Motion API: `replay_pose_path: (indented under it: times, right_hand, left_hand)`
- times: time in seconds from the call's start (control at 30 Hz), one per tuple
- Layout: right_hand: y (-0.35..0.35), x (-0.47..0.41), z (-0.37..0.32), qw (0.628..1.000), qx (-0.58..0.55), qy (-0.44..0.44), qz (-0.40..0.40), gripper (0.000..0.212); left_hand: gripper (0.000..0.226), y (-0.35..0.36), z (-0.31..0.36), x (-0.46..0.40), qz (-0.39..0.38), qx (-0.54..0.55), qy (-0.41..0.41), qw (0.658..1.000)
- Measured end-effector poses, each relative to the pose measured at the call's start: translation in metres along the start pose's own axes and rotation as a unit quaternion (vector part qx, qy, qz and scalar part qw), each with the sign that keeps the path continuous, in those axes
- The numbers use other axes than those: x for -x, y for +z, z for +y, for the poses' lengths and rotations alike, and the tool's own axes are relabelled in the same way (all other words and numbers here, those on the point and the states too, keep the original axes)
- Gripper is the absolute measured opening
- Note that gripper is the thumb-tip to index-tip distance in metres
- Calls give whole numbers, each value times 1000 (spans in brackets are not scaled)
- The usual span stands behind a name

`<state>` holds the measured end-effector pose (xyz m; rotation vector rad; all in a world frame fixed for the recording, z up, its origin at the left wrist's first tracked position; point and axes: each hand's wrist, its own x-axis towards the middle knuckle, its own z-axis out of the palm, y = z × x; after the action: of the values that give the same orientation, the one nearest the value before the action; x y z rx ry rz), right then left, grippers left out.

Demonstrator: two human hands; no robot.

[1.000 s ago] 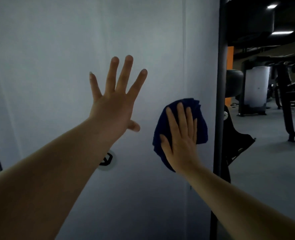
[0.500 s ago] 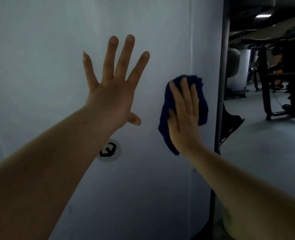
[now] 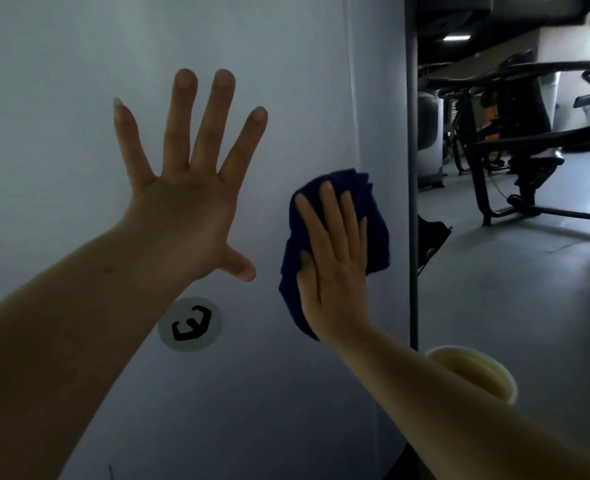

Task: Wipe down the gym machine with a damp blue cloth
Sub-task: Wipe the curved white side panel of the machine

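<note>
Right hand (image 3: 333, 268) presses the cloth (image 3: 338, 244) flat against the panel (image 3: 304, 81), fingers straight and together, near its right edge; left hand (image 3: 186, 188) is raised, fingers spread wide; wiping looks underway; next, probably sweep across unwiped panel

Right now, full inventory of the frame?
machine panel: 1, pale grey-white, fills left and centre
round logo sticker: 1, grey with black mark, low on panel
dark post: 1, black, panel's right edge
blue cloth: 1, dark blue, flat against panel near post
yellow rim: 1, pale yellow, lower right, behind the forearm
gym machines: several, black, background right
left hand: fingers spread, before panel
right hand: flat, pressing cloth
</note>
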<state>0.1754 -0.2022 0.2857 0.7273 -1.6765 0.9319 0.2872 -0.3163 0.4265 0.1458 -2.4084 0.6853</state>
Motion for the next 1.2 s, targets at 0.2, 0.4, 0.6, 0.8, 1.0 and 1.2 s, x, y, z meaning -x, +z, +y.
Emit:
replay_pose_path:
  times: [0.2,0.4,0.6,0.8,1.0,1.2]
  right_hand:
    - [-6,30,25,993,46,-87,-61,50]
    - [6,33,8,999,38,28,-4,51]
    - [-3,38,24,998,-6,41,-46,54]
    - [0,30,14,991,-55,120,-14,54]
    - [-8,0,34,986,-78,145,-7,55]
    - [-6,25,33,977,-116,176,3,56]
  left_hand:
    - [164,-2,-2,2,2,13,9,1000]
    - [164,-2,0,2,6,2,4,1000]
    - [161,-9,19,8,-16,-80,-19,996]
    - [127,-19,67,0,-69,-189,116,973]
    - [126,-18,76,-11,-78,-234,136,959]
    - [167,-17,61,-23,-69,-180,112,975]
